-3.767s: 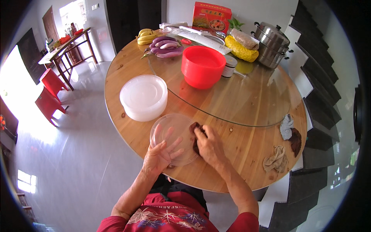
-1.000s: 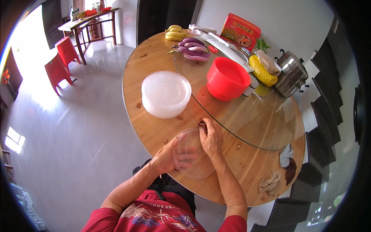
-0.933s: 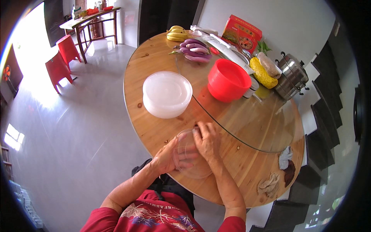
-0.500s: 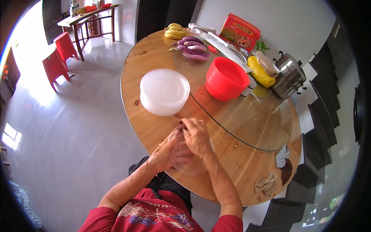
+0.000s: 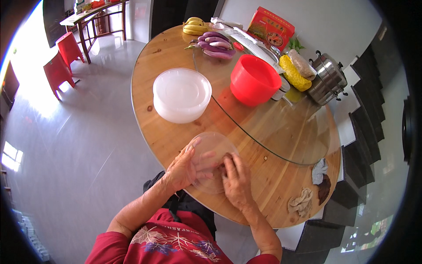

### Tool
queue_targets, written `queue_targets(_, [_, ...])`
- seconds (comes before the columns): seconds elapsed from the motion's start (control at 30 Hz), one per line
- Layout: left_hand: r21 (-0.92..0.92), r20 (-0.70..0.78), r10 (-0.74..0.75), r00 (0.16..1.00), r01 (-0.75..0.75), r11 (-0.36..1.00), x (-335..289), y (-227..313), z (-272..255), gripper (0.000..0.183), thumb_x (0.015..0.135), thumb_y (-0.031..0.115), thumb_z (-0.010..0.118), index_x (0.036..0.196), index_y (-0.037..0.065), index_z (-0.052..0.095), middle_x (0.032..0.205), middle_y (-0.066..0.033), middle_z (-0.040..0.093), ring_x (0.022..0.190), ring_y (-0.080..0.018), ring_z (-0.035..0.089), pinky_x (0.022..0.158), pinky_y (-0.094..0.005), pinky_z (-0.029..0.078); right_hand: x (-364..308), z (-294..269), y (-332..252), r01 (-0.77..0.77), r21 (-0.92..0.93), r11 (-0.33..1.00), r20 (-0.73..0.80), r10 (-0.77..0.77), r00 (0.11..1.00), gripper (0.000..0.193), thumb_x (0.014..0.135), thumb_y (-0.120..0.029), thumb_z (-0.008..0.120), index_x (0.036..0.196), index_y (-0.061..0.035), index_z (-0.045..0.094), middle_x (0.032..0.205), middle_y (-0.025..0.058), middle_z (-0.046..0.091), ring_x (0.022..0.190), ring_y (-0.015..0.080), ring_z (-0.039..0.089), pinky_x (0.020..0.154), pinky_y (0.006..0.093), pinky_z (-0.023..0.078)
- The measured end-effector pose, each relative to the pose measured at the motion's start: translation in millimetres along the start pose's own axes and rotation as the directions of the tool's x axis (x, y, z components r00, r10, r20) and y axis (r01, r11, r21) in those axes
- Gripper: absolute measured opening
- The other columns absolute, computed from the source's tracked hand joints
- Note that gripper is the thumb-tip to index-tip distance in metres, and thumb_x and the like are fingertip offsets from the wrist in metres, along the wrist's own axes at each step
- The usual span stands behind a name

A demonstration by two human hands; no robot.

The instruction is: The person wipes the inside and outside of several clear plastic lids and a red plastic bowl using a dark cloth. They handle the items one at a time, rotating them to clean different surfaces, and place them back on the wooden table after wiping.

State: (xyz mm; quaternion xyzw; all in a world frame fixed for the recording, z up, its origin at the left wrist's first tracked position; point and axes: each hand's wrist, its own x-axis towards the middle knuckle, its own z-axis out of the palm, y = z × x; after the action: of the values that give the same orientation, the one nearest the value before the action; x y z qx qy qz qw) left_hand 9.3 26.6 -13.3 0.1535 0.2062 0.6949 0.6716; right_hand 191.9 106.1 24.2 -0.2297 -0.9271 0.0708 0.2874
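Observation:
A clear round plastic lid (image 5: 215,143) is held tilted over the near edge of the wooden table. My left hand (image 5: 182,169) grips it at the left side, thumb up along the rim and fingers showing through the plastic from behind. On the lid's right part, my right hand (image 5: 237,178) presses with bent, closed fingers. Something dark shows at those fingertips, too small to name. Beyond the hands stands a stack of whitish translucent round tubs or lids (image 5: 182,97). To its right, on the glass turntable, sits a red plastic basin or stack of bowls (image 5: 255,81).
Crumpled cloths (image 5: 301,202) lie at the table's right edge. Purple eggplants (image 5: 217,46), bananas (image 5: 194,26), a red box (image 5: 270,28), a yellow bag (image 5: 294,75) and a steel steamer pot (image 5: 327,79) line the far side. Dark stairs (image 5: 367,127) rise at right; red stools (image 5: 58,75) stand far left.
My right hand has slid from the lid's far left rim to its right side. The lid now faces up more openly, and the left hand's fingers have spread behind it. The view has shifted slightly.

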Motion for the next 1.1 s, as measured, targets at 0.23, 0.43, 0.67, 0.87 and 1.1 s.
queue_targets(0.23, [0.016, -0.067, 0.034, 0.997, -0.033, 0.999, -1.7, 5.1, 0.8, 0.071, 0.095, 0.048, 0.051, 0.15, 0.027, 0.012, 0.14, -0.0178, 0.04, 0.118, -0.033, 0.054, 0.086, -0.046, 0.051, 26.1, 15.4, -19.4, 0.174, 0.176, 0.969, 0.065, -0.187, 0.98, 0.054, 0.074, -0.001, 0.065, 0.127, -0.0026, 0.053, 0.132, 0.0146, 0.05, 0.121, 0.0325, 0.05, 0.096, 0.0435, 0.041])
queue_targets(0.43, [0.031, 0.023, -0.026, 0.999, 0.025, 0.999, 0.2, 6.3, -2.3, 0.073, 0.094, 0.047, 0.051, 0.151, 0.027, 0.009, 0.14, -0.0188, 0.043, 0.119, -0.0362, 0.053, 0.088, -0.0479, 0.051, 77.9, 50.9, 36.1, -0.102, 0.168, 0.981, -0.071, 0.116, 0.991, 0.036, 0.084, -0.008, 0.059, 0.12, -0.0032, 0.056, 0.12, 0.0154, 0.055, 0.107, 0.0355, 0.054, 0.088, 0.0453, 0.044])
queue_targets(0.67, [0.057, -0.049, 0.025, 0.998, -0.022, 0.998, 1.5, 2.4, 1.9, 0.072, 0.093, 0.061, 0.039, 0.15, 0.025, 0.014, 0.141, -0.0163, 0.042, 0.123, -0.0358, 0.05, 0.094, -0.051, 0.048, 93.8, 60.8, -6.0, 0.037, 0.224, 0.974, -0.015, -0.035, 0.999, 0.035, 0.081, -0.009, 0.063, 0.116, -0.0057, 0.057, 0.12, 0.0141, 0.056, 0.108, 0.0346, 0.054, 0.091, 0.0453, 0.043])
queue_targets(0.87, [-0.312, -0.113, -0.009, 0.994, -0.027, 0.95, -3.0, 8.1, 1.7, 0.079, 0.088, 0.075, 0.028, 0.144, 0.019, 0.032, 0.134, -0.0148, 0.05, 0.125, -0.0332, 0.047, 0.104, -0.0513, 0.038, 58.8, 46.4, -50.8, 0.229, 0.212, 0.95, 0.038, -0.242, 0.97, 0.042, 0.076, -0.004, 0.065, 0.118, -0.0012, 0.058, 0.129, 0.0157, 0.052, 0.122, 0.0334, 0.048, 0.099, 0.045, 0.04])
queue_targets(1.1, [-0.053, 0.008, -0.046, 0.999, 0.046, 0.998, -4.3, 8.4, 3.7, 0.069, 0.093, 0.05, 0.051, 0.148, 0.022, 0.021, 0.141, -0.0241, 0.038, 0.124, -0.0447, 0.045, 0.1, -0.0562, 0.041, 3.5, 13.0, -37.1, 0.378, 0.302, 0.875, 0.138, -0.433, 0.891, 0.042, 0.074, -0.007, 0.069, 0.115, -0.0038, 0.062, 0.135, 0.0129, 0.048, 0.127, 0.031, 0.045, 0.1, 0.0419, 0.04])
